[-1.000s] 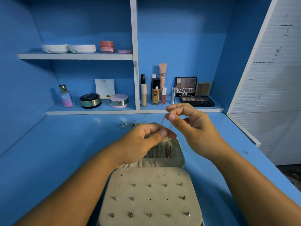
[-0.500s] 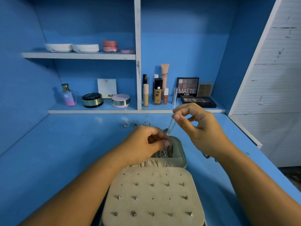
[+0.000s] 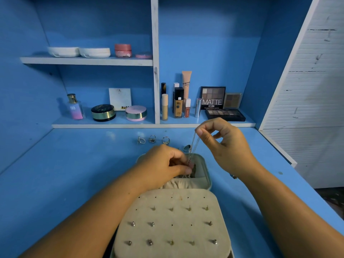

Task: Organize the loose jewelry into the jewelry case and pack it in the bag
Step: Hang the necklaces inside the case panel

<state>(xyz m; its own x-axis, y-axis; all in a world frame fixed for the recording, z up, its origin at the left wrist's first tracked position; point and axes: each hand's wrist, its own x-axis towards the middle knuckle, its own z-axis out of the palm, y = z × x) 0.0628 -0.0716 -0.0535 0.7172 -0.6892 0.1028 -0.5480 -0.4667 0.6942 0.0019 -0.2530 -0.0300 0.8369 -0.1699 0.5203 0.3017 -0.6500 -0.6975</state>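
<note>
— Blue desk (image 3: pixel 74 174), rings (image 3: pixel 152 139) loose behind the case (image 3: pixel 207 175). What could go wrong?
— Chain (image 3: pixel 195 145) may tangle or snag on the case rim if lowered fast.
— Hands?
— Left hand (image 3: pixel 163 164) curls over the case, pinching the chain's low end inside it; right hand (image 3: pixel 227 146) pinches the top, raised above the case.
</note>
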